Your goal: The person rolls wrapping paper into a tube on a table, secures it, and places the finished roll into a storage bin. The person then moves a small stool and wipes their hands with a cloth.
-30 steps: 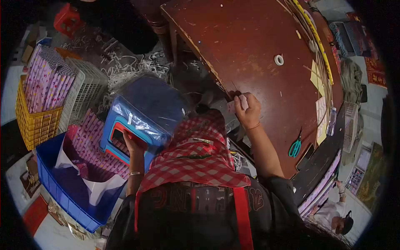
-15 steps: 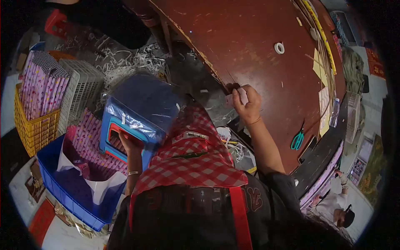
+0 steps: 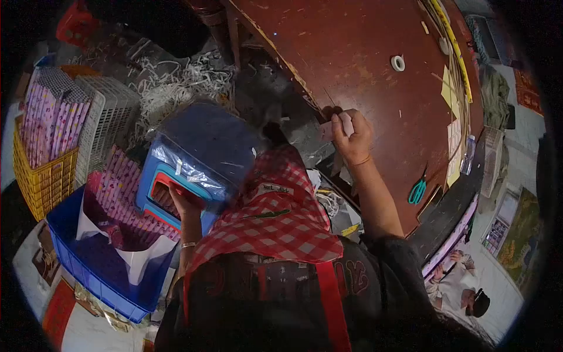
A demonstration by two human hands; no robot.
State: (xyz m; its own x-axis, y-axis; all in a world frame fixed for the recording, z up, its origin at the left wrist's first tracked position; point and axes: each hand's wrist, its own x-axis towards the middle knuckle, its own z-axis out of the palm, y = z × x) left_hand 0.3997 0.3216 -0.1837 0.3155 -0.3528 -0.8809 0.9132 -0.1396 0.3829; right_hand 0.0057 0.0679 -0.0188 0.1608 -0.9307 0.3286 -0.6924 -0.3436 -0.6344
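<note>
My left hand (image 3: 183, 203) grips the red inner rim of a stack of plastic stools (image 3: 202, 144), blue on the outside and partly wrapped in clear film. At the table's left edge, my right hand (image 3: 353, 136) is closed around a small pale pink cloth or paper (image 3: 347, 124). The brown table (image 3: 375, 76) lies beyond and right of that hand. Teal-handled scissors (image 3: 417, 190) and a white tape roll (image 3: 397, 63) rest on it.
A blue bin (image 3: 99, 264) holds pink patterned bundles (image 3: 120, 188). Behind stand a yellow crate (image 3: 47, 182) and a grey crate (image 3: 108, 117). Paper strips (image 3: 170, 88) litter the floor near a red stool (image 3: 77, 24). Another person (image 3: 457, 287) is at lower right.
The camera view has shifted slightly. My left hand and the stools have moved only slightly; my right hand stays closed by the table edge, a little higher in view.
</note>
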